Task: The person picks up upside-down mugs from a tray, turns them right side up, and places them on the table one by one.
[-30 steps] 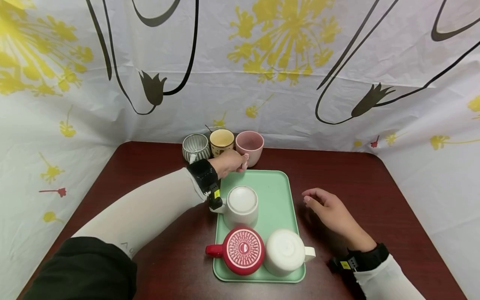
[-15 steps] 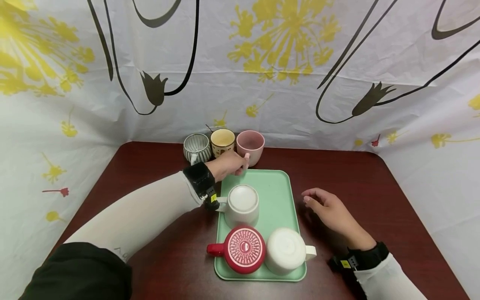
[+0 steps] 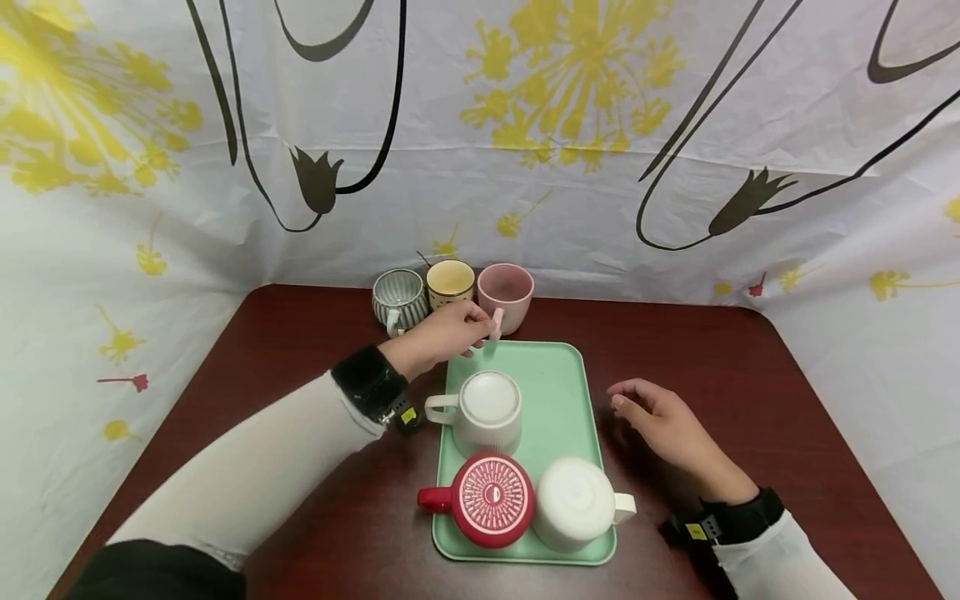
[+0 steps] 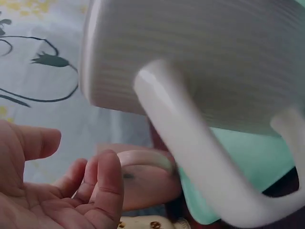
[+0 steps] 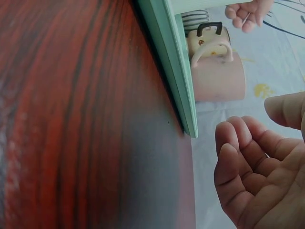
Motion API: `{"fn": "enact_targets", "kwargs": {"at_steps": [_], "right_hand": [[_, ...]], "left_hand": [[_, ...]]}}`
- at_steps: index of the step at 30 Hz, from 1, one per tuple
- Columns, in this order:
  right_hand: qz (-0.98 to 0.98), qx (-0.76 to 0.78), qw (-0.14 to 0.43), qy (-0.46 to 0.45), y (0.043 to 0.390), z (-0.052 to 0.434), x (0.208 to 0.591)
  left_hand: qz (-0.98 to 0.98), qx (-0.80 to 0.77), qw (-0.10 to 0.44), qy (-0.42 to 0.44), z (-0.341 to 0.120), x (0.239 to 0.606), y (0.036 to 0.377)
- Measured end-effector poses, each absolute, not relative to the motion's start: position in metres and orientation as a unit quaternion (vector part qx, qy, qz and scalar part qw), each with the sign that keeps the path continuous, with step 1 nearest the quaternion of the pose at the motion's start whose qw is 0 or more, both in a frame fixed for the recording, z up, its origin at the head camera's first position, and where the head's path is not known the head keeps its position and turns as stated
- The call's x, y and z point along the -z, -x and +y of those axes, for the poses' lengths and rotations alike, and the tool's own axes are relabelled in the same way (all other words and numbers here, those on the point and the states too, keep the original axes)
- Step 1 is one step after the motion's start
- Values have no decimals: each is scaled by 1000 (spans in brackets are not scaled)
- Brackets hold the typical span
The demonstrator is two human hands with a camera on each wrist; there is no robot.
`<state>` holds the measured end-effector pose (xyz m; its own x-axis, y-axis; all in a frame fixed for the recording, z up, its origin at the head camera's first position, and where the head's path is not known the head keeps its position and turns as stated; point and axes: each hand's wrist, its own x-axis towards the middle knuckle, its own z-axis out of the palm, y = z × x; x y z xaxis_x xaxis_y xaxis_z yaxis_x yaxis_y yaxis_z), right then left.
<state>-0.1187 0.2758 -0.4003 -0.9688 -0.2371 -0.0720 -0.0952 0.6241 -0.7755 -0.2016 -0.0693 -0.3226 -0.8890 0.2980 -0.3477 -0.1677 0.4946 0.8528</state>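
Beside the handle of an upright pink mug [image 3: 512,304], my left hand [image 3: 438,335] has its thumb and fingers apart. In the left wrist view that hand [image 4: 71,186] holds nothing, and the mug's handle [image 4: 147,158] stands just past its fingertips. An upside-down white ribbed mug [image 3: 487,425] sits on a green tray [image 3: 555,383], nearer me than the left hand. My right hand [image 3: 667,425] rests to the right of the tray with loosely curled fingers. Nothing lies in that palm [image 5: 267,176] in the right wrist view.
A red mug [image 3: 492,500] and a smooth white mug [image 3: 573,504], both upside down, fill the tray's near end. Left of the pink mug stand a yellow mug [image 3: 452,287] and a grey striped mug [image 3: 405,304]. A patterned cloth [image 3: 570,217] hangs behind the table.
My left hand has loosened from the pink mug's handle, and its wrist has drawn back to the left and toward me. The right hand and the mugs stay in place.
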Motion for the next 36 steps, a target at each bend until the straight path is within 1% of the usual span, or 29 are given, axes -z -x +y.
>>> {"fn": "enact_targets", "kwargs": {"at_steps": [3, 9, 16, 20, 24, 36], "right_hand": [[898, 423, 85, 90, 118, 276, 399], [902, 415, 78, 92, 116, 275, 397], [941, 307, -4, 140, 115, 275, 403], [954, 252, -20, 158, 113, 274, 404], [963, 217, -28, 157, 111, 276, 404], [965, 204, -26, 164, 110, 275, 401]], "left_hand": [[841, -499, 201, -63, -75, 326, 191], [880, -448, 127, -93, -95, 332, 161], [889, -445, 87, -63, -119, 338, 133], [890, -444, 90, -62, -128, 340, 125], [891, -438, 94, -67, -132, 340, 122], [902, -409, 116, -74, -133, 347, 118]]}}
